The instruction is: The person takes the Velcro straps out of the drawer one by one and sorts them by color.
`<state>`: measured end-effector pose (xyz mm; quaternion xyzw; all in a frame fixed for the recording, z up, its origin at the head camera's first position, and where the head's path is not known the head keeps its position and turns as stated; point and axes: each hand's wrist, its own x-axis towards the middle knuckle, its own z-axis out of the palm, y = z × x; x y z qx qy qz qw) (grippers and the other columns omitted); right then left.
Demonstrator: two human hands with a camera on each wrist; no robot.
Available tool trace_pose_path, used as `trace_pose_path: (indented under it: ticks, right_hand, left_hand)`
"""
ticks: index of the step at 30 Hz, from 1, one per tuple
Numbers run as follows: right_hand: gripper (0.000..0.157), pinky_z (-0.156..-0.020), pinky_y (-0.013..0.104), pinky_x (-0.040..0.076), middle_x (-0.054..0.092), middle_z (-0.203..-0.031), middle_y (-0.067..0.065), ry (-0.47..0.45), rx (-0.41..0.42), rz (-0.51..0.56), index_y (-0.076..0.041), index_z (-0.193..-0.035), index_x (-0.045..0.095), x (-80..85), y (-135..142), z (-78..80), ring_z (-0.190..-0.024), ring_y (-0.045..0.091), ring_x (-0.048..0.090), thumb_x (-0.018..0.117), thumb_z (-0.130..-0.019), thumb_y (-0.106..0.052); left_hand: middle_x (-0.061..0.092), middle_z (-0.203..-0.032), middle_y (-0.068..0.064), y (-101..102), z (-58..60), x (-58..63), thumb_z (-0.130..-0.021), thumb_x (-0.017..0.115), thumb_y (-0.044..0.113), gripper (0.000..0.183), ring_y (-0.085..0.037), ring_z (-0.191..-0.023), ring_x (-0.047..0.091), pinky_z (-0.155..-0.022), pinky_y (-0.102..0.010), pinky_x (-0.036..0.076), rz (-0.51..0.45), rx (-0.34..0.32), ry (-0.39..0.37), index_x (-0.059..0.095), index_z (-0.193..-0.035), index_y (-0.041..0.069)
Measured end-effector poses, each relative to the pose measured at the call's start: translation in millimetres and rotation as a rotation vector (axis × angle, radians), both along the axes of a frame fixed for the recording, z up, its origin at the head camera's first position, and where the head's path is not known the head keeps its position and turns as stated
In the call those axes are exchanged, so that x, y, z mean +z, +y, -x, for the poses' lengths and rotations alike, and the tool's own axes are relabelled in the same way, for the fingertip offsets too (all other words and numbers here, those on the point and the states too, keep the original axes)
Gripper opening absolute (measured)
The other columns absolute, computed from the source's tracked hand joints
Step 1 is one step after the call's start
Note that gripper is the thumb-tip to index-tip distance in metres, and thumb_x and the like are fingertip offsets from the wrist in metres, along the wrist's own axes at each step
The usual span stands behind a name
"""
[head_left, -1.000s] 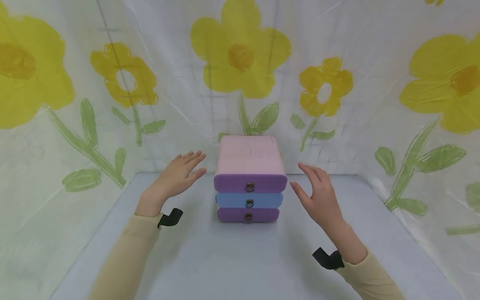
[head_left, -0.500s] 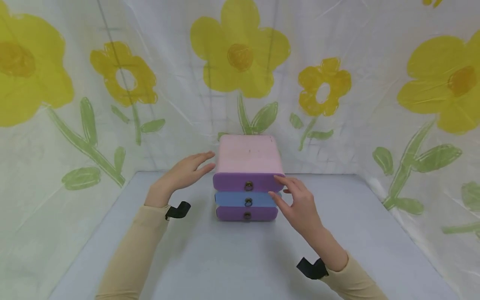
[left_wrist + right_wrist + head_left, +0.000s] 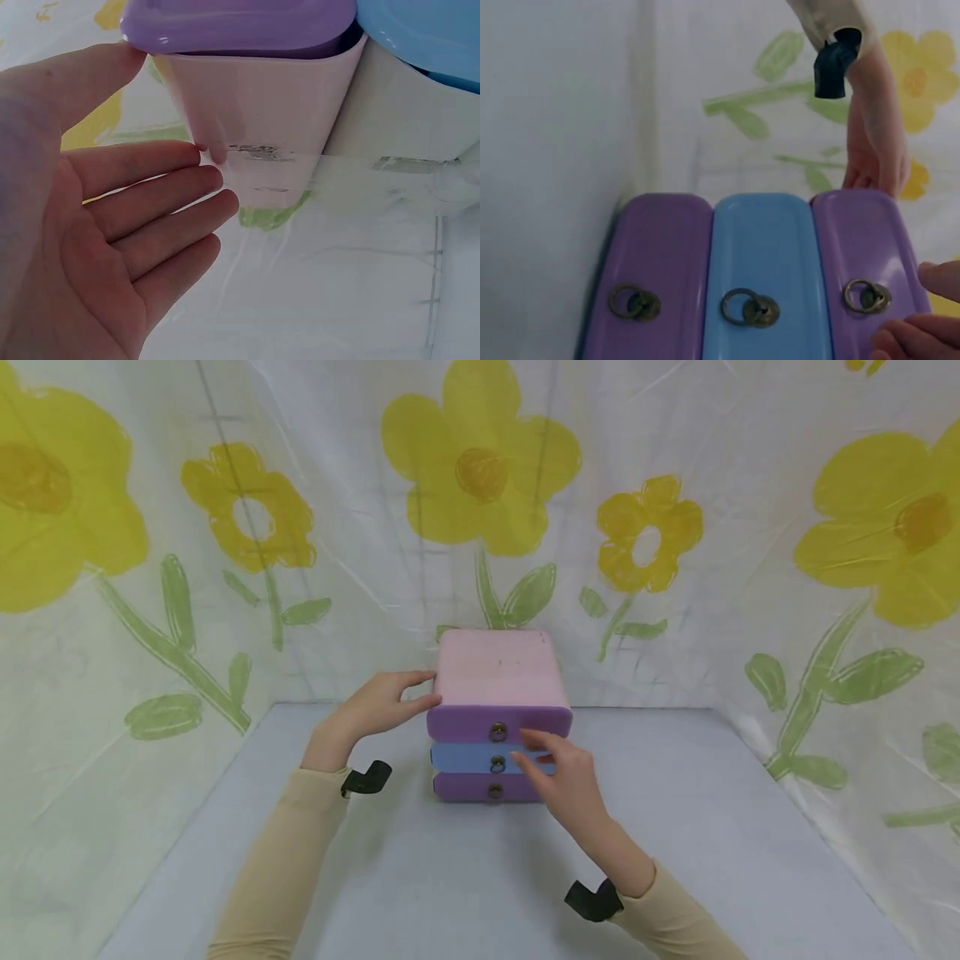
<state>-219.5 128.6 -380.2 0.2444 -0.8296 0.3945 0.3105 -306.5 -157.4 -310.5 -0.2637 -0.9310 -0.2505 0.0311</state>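
Note:
A small chest with a pink top (image 3: 497, 668) stands on the table. Stacked in it are a purple top drawer (image 3: 457, 725), a blue middle drawer (image 3: 456, 759) and a purple bottom drawer (image 3: 459, 788), all pushed in, each with a brass ring pull. My left hand (image 3: 378, 703) is at the chest's left side, fingers straight; in the left wrist view its thumb meets the purple front's edge and the fingertips reach the pink side wall (image 3: 262, 112). My right hand (image 3: 573, 781), fingers slightly bent and holding nothing, hovers before the drawers, right of the top ring pull (image 3: 871, 297).
The chest stands on a pale table (image 3: 450, 885), near its back edge. Behind and at the sides hangs a white sheet (image 3: 352, 510) with yellow flowers. A black wrist mount (image 3: 367, 777) sits on the left cuff, another black mount (image 3: 594, 902) on the right.
My left hand has moved right to the chest's side. My right hand has come leftward from beside the chest to the front of its drawers. The chest stays put.

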Motion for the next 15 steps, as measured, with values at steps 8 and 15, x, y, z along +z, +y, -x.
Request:
trace_pose_path:
  ticks: [8, 15]
  right_hand:
    - [0.029, -0.068, 0.028, 0.058, 0.072, -0.101, 0.007, -0.078, -0.024, 0.021, -0.004, -0.107, 0.070, -8.0, -10.6, 5.4, -0.085, 0.017, 0.070, 0.072, -0.085, -0.023]
    - [0.026, -0.068, 0.028, 0.058, 0.073, -0.095, 0.006, -0.168, -0.042, 0.038, -0.005, -0.104, 0.070, -8.4, -17.5, 10.0, -0.082, 0.018, 0.070, 0.073, -0.084, -0.021]
  left_hand:
    - [0.054, -0.137, -0.013, 1.1, -0.7, 2.3, -0.091, 0.058, 0.049, 0.061, -0.029, -0.129, 0.048, -0.105, -0.047, 0.040, -0.027, -0.028, 0.025, 0.051, -0.138, 0.011]
    - [0.056, -0.135, -0.012, -0.1, 1.3, 5.9, -0.089, 0.062, 0.047, 0.060, -0.027, -0.127, 0.051, -0.104, -0.046, 0.041, -0.052, -0.040, 0.000, 0.053, -0.136, 0.010]
